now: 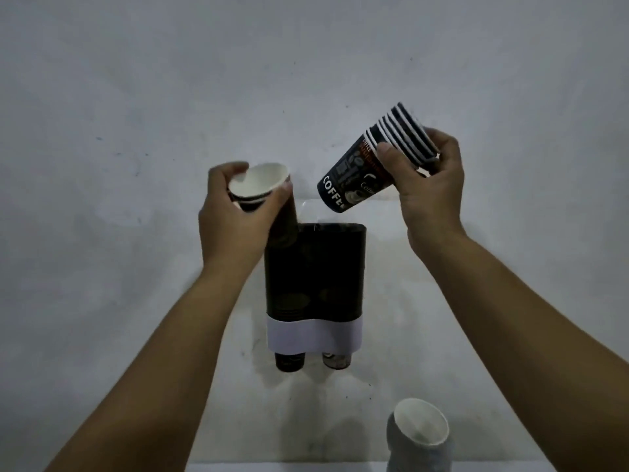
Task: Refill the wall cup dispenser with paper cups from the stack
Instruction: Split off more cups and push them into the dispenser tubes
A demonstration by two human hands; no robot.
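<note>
We see the dispenser [315, 270] dark brown with a white band low on it. The cup stack [371, 165] on the right is black with white rims (white "COFFEE" letters). The near cup [420, 434] is grey-white, the wall [136, 97] pale grey.

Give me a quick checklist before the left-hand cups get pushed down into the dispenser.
1. Left hand grip on its small stack of cups: ok, fingers wrap the rims.
2. Left stack lined up with the left side of the dispenser: ok, its base is already entering the top opening.
3. Right hand holding the larger nested stack clear of the opening: ok, it is tilted, above and to the right.
4. Both outlets occupied: ok, a cup bottom shows at the left outlet and another at the right.
5. Room left inside the left column: cannot tell, the body is dark.
6. White-lined cup at lower right out of the way: ok.
</note>
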